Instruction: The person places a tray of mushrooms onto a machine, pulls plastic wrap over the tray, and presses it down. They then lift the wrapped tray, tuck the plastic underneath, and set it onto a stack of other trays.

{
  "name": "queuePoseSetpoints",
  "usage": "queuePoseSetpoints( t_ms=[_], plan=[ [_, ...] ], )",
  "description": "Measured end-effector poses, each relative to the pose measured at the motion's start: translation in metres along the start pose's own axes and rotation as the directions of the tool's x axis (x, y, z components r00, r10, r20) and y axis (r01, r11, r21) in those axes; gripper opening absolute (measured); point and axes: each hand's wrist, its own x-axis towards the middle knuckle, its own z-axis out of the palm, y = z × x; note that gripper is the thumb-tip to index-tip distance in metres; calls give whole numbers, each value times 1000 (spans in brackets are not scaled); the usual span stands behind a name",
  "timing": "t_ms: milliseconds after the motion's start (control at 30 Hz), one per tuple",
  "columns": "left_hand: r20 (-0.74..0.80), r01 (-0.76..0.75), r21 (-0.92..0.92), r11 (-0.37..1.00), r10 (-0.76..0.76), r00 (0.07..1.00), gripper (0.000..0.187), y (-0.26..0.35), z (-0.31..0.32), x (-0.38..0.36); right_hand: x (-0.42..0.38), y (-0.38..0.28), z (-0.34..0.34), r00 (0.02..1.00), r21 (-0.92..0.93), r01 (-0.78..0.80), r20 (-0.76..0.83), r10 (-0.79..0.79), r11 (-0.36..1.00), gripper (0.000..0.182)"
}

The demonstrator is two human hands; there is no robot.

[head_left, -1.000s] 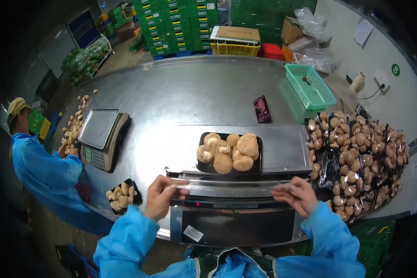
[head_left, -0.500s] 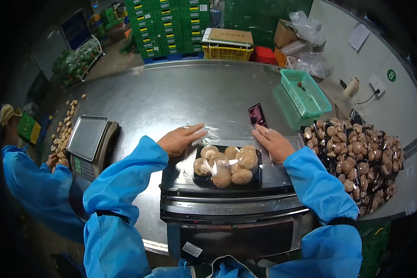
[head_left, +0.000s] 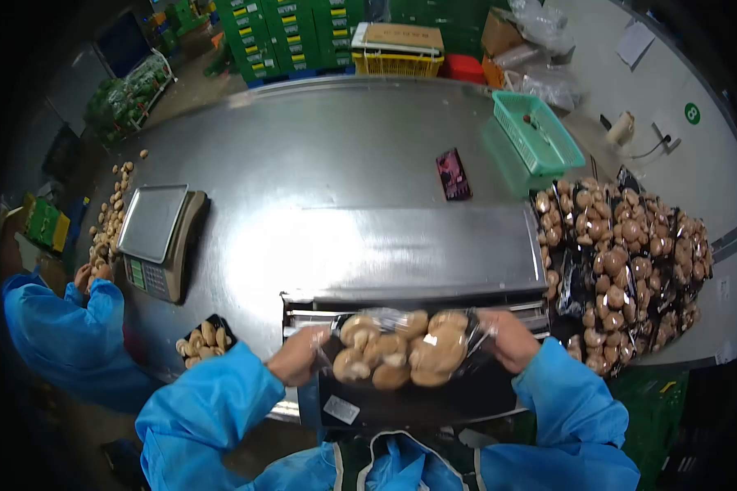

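Note:
Between my hands is a black tray of brown mushrooms [head_left: 393,350] under clear film, held over the front of the wrapping machine [head_left: 418,278]. At the tray's left end, my left hand [head_left: 299,356] is closed on it. My right hand [head_left: 508,340] grips the opposite end, with film bunched by the fingers. The fingertips of both hands are partly hidden by the film and tray. Left of my left forearm lies a smaller dark tray of mushrooms [head_left: 205,342], partly covered by my sleeve.
A weighing scale [head_left: 160,237] stands at left near loose mushrooms [head_left: 110,217]. Beside it works another person in a blue sleeve [head_left: 65,327]. Wrapped mushroom trays [head_left: 622,270] are piled at right. A phone [head_left: 453,174] and a green basket [head_left: 539,135] are further back.
My hands, flat beside the tray before, now grip its ends. The tray has come off the machine's top toward my body, and the view has shifted. The small tray at left has come into sight.

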Motion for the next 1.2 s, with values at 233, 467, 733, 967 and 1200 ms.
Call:
queuePoseSetpoints(
  t_ms=[233,467,733,967,1200],
  plan=[
    [-325,-73,-209,975,1,946,22,-142,23,-39,-61,127,-4,982,345,-38,-160,99,938,22],
    [-493,-362,158,919,391,777,26,-139,42,-42,-47,137,22,884,-187,131,-422,-200,974,20],
    [-551,-301,477,826,548,630,24,-148,60,-49,-81,165,2,743,-138,260,-603,-289,956,17],
    [-95,-133,943,304,633,768,17,-120,72,-16,-142,240,-12,492,-369,144,-778,-390,918,17],
    [295,-352,936,-14,577,762,8,-136,78,34,-67,287,44,925,849,370,-299,-233,378,28]
  ],
)
